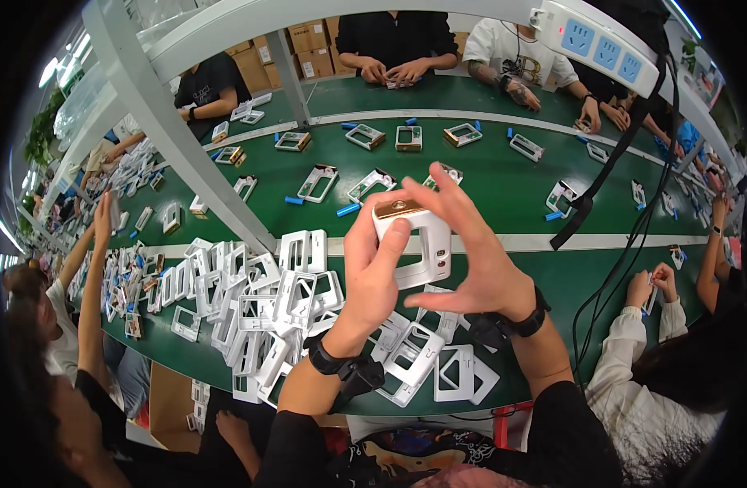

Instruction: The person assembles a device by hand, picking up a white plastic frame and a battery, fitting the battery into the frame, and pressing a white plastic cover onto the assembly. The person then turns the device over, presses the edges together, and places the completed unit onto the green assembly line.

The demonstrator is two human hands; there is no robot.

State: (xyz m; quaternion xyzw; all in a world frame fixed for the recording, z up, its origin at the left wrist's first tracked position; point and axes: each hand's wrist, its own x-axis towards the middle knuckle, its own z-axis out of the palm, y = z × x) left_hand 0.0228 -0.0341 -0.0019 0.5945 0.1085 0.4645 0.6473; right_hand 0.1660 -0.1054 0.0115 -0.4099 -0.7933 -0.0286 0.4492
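My left hand (368, 264) grips a white frame-shaped plastic housing (434, 271) with a shiny copper-coloured end, its thumb pressed on the near side. The housing is raised above the bench, tilted, with a large opening through its middle and small ports on one side. My right hand (489, 264) is spread around the right of the housing, thumb below and fingers above. Its fingers are apart; whether a fingertip touches the housing, I cannot tell. Beneath my wrists lie loose white frame shells (415, 355), and a large heap of similar shells (259, 313) spreads left of my left hand.
A green belt (487, 175) carries several part-built housings with blue cylinders (348, 210) attached. A grey post (174, 122) rises at left. A power strip (601, 45) and black cables (633, 220) hang at right. Co-workers sit across and on both sides.
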